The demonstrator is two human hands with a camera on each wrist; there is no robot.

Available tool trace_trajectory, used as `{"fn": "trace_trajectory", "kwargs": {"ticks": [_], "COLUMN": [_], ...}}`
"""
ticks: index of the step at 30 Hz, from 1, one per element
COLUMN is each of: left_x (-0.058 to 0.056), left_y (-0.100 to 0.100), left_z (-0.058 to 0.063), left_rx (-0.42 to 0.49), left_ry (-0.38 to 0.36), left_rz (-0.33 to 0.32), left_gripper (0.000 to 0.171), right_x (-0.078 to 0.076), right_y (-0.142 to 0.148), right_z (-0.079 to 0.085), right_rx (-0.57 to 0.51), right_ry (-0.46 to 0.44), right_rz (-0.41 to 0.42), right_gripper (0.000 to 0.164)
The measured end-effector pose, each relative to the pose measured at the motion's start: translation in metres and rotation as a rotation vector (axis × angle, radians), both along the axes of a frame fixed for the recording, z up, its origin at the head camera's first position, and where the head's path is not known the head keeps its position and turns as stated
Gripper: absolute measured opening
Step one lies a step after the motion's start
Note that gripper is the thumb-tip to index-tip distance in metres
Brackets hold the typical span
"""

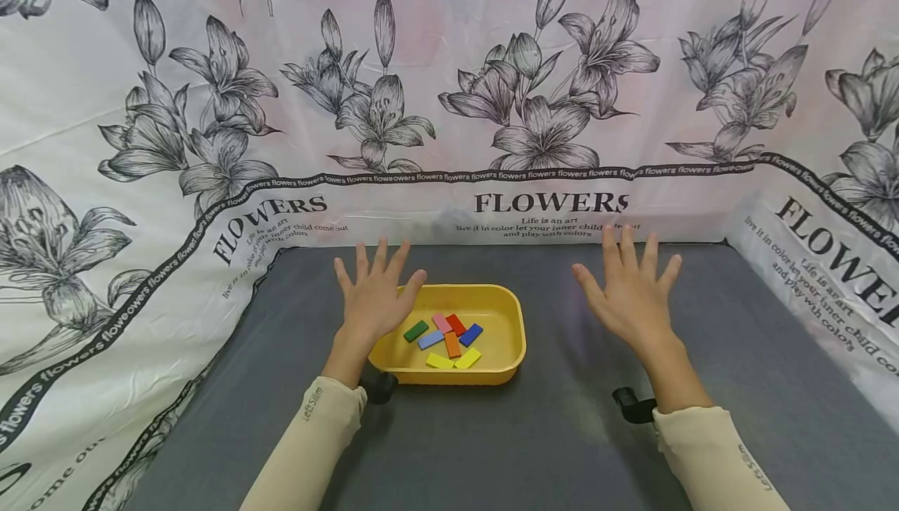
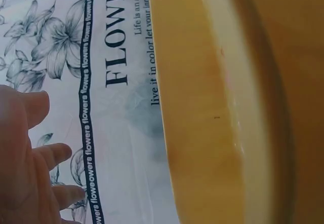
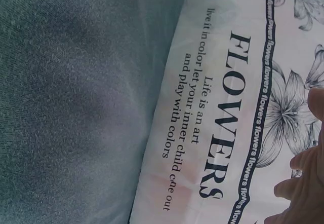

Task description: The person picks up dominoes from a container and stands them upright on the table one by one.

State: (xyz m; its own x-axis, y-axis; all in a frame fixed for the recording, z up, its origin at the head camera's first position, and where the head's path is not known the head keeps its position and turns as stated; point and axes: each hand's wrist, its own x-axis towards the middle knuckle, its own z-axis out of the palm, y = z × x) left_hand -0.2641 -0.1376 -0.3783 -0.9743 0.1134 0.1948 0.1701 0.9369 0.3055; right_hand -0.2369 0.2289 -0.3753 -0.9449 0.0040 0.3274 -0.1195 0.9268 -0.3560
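Observation:
A yellow plastic tray (image 1: 449, 377) stands on the dark table, holding several small coloured blocks. Among them are a green block (image 1: 416, 331), a pink block (image 1: 442, 323), a red block (image 1: 456, 324), a dark blue block (image 1: 471, 335), a light blue block (image 1: 431, 340), an orange block (image 1: 453, 345) and two yellow ones. My left hand (image 1: 375, 296) is spread with straight fingers, overlapping the tray's left end in the head view. To the right of the tray, my right hand (image 1: 632, 300) is likewise spread, holding nothing. The left wrist view shows the tray's wall (image 2: 202, 107) up close.
A dark grey cloth (image 1: 562, 448) covers the table. White sheets printed with flowers (image 1: 548, 129) and lettering hang behind it and along both sides. Black wrist straps with camera mounts (image 1: 634, 406) sit by the cream sleeves (image 1: 716, 456).

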Motion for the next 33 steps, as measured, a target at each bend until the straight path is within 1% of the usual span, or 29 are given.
{"fn": "trace_trajectory", "kwargs": {"ticks": [4,7,13,15,17,20,24,28,33], "left_x": [0.0,0.0,-0.002,-0.001,-0.002,-0.003,-0.004,-0.006,-0.007], "left_y": [0.0,0.0,-0.001,-0.003,-0.006,-0.013,-0.025,-0.036,-0.046], "left_z": [-0.001,-0.002,-0.006,-0.007,-0.01,-0.015,-0.024,-0.034,-0.044], "left_rx": [0.01,0.015,0.004,0.021,0.042,0.075,0.121,0.179,0.279], "left_ry": [-0.002,-0.007,-0.041,-0.054,-0.061,-0.079,-0.108,-0.127,-0.134], "left_rz": [-0.009,-0.031,-0.056,-0.066,-0.09,-0.143,-0.207,-0.24,-0.265], "left_gripper": [0.071,0.07,0.07,0.07,0.069,0.07,0.071,0.069,0.066], "right_x": [0.0,0.0,0.0,0.0,0.0,0.001,0.001,0.001,-0.001], "right_y": [0.0,-0.001,-0.003,-0.005,-0.006,-0.007,-0.01,-0.011,-0.013], "right_z": [0.0,-0.001,-0.004,-0.005,-0.007,-0.01,-0.013,-0.016,-0.021], "right_rx": [0.001,-0.012,-0.098,-0.132,-0.153,-0.18,-0.208,-0.22,-0.225], "right_ry": [-0.005,-0.012,-0.062,-0.087,-0.108,-0.137,-0.152,-0.134,-0.069], "right_rz": [-0.001,0.005,0.066,0.09,0.108,0.142,0.181,0.206,0.27], "right_gripper": [0.085,0.084,0.084,0.084,0.084,0.082,0.08,0.077,0.071]}}
